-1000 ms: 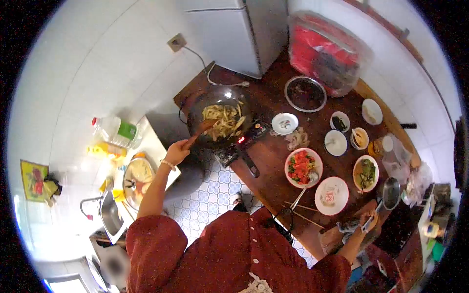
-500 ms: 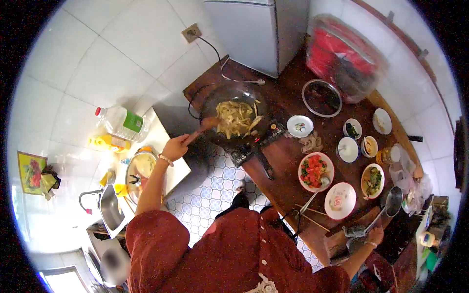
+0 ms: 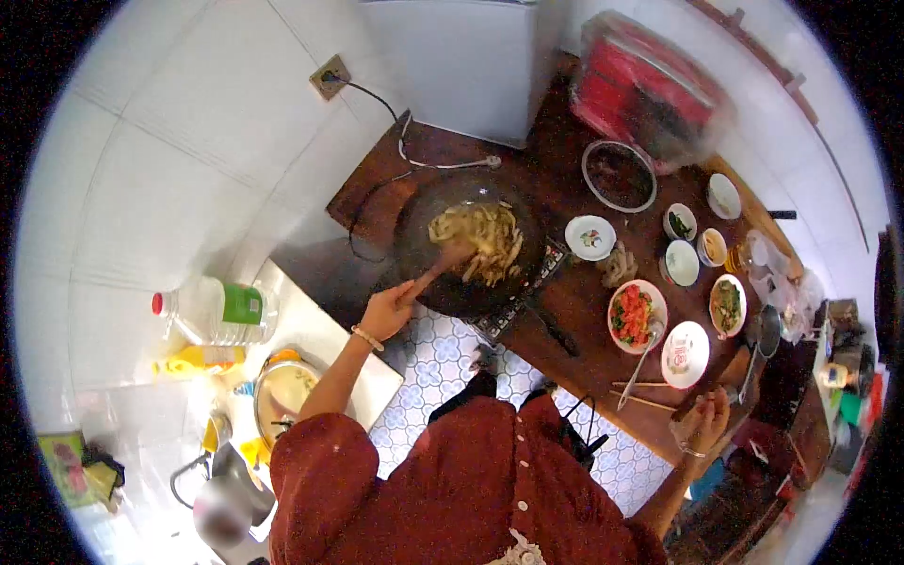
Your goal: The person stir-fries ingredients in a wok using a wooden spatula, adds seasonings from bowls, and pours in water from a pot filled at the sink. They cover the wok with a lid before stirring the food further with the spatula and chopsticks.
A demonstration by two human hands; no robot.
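Observation:
My left hand (image 3: 386,315) grips the handle of a wooden spatula (image 3: 438,273). Its blade is down among pale, browned strips of food (image 3: 485,240) inside a dark wok (image 3: 424,226), which stands on a cooktop with lit controls (image 3: 551,259). Out over the table's right-hand edge, my right hand (image 3: 702,424) is open, fingers stretched out, with nothing visible in it. Close to those fingers lies a metal ladle (image 3: 769,330), its handle pointing toward the hand. A white bowl (image 3: 686,353) and a pair of chopsticks (image 3: 650,399) are also near it.
On the brown table stand a bowl of chopped tomato (image 3: 634,315) with a spoon, a patterned dish (image 3: 590,237), several small bowls and a glass lid (image 3: 619,176). A power cord (image 3: 381,99) runs from the wall. At left are an oil jug (image 3: 221,311) and a lidded pot (image 3: 287,391).
The view has shifted. My left hand has pushed the spatula further into the wok, stirring the strips. My right hand has moved from beside the ladle handle and its fingers are now spread.

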